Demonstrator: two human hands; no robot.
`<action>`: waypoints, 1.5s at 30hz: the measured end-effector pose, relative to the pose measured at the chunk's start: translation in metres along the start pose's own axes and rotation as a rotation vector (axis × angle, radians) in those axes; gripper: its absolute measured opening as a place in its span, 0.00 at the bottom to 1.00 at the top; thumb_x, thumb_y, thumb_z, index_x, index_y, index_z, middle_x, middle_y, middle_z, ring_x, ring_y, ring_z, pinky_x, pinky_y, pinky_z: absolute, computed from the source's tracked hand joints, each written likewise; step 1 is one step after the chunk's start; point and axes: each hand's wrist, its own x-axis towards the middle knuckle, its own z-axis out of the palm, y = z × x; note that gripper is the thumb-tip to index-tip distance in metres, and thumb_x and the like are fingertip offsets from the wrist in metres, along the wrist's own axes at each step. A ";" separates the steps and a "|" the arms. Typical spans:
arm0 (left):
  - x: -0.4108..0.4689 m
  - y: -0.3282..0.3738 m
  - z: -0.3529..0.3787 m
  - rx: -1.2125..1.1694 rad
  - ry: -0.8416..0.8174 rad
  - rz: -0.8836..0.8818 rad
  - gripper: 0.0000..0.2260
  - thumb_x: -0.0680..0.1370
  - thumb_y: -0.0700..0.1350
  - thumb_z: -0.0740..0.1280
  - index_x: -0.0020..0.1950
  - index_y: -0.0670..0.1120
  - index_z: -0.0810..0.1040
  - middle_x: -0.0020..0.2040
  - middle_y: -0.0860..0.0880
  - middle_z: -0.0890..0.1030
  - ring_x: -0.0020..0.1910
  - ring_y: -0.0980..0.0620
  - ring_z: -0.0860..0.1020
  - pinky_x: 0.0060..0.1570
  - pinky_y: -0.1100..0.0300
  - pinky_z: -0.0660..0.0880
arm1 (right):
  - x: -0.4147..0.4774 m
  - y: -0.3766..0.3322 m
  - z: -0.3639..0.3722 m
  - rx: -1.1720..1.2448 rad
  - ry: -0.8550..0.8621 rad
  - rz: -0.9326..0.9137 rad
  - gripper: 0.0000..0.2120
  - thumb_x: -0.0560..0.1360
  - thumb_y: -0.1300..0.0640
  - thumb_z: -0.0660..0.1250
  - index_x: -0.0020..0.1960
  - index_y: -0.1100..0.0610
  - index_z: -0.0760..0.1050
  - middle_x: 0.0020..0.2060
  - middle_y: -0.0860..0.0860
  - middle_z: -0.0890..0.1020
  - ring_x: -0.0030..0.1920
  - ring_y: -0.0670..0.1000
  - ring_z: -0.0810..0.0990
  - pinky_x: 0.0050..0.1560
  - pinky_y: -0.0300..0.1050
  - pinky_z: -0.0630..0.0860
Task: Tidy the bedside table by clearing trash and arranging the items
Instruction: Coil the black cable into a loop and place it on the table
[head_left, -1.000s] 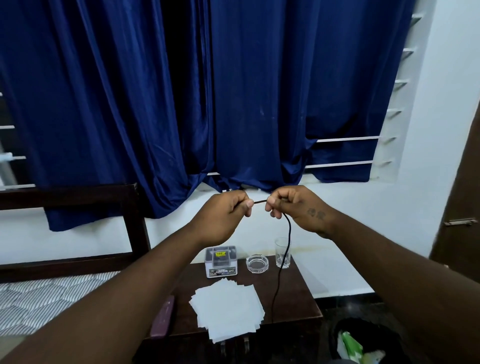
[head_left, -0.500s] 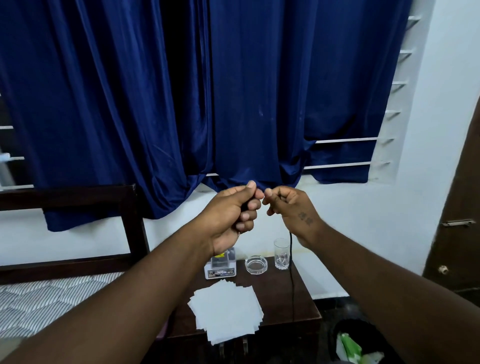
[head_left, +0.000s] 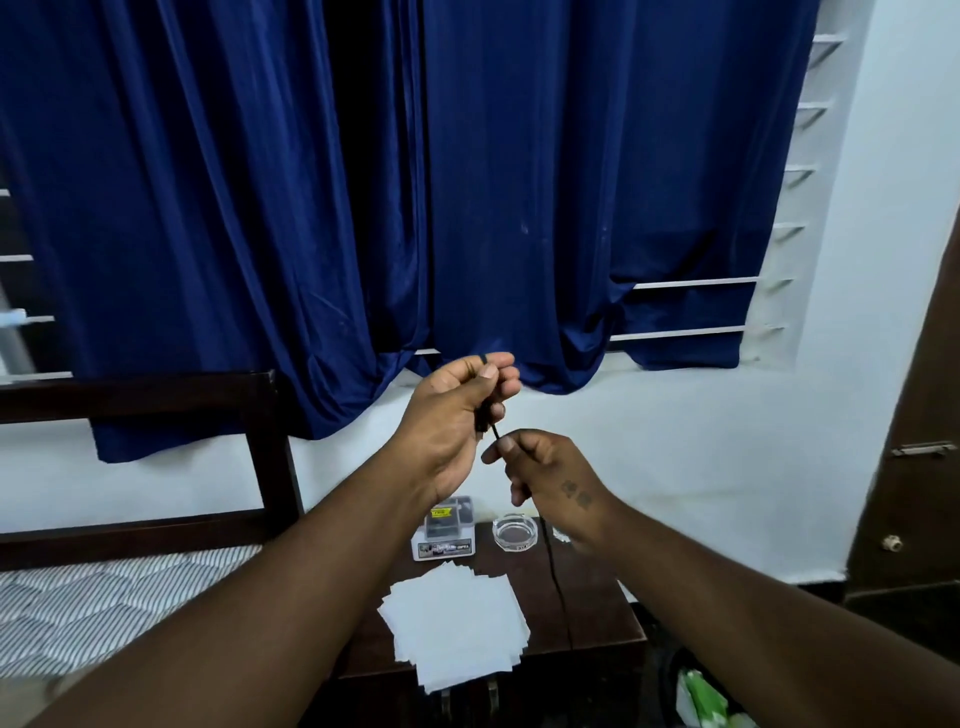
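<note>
A thin black cable (head_left: 554, 566) runs up from the dark wooden bedside table (head_left: 587, 618) into both hands. My left hand (head_left: 457, 415) is raised in front of the blue curtain, fingers closed around a coiled part of the cable, a loop showing over its forefinger. My right hand (head_left: 545, 470) sits just below and to the right, pinching the cable between thumb and forefinger. On the table lie a fanned stack of white papers (head_left: 457, 631), a small clear-topped box (head_left: 444, 530) and a glass ashtray (head_left: 514, 531).
A bed with a striped mattress (head_left: 104, 603) and dark headboard (head_left: 156, 395) stands left of the table. A black bin (head_left: 696, 696) with green and white trash sits on the floor at lower right. A brown door (head_left: 924, 441) is at the right edge.
My left hand has lifted and turned palm-inward with cable looped around its fingers. My right hand has dropped lower along the cable. The drinking glass is now hidden behind my right wrist.
</note>
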 end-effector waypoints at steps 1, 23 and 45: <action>0.001 -0.003 -0.003 0.024 0.019 0.013 0.09 0.85 0.38 0.61 0.55 0.42 0.82 0.48 0.47 0.86 0.46 0.54 0.83 0.48 0.65 0.80 | -0.003 0.000 0.003 0.004 -0.021 0.003 0.13 0.84 0.52 0.63 0.48 0.52 0.84 0.30 0.48 0.71 0.29 0.47 0.72 0.36 0.41 0.73; -0.011 -0.008 -0.029 0.616 -0.240 -0.079 0.11 0.85 0.36 0.57 0.53 0.32 0.76 0.49 0.30 0.84 0.34 0.57 0.80 0.38 0.63 0.69 | 0.020 -0.051 -0.049 -0.304 -0.163 -0.119 0.11 0.77 0.53 0.74 0.41 0.60 0.82 0.32 0.48 0.81 0.34 0.43 0.75 0.37 0.36 0.72; -0.017 -0.007 -0.022 -0.138 -0.230 -0.018 0.10 0.86 0.40 0.56 0.52 0.39 0.75 0.67 0.37 0.80 0.69 0.40 0.79 0.69 0.47 0.75 | -0.004 -0.001 -0.006 0.049 -0.018 0.055 0.15 0.83 0.50 0.64 0.42 0.54 0.82 0.28 0.48 0.69 0.29 0.46 0.65 0.32 0.39 0.67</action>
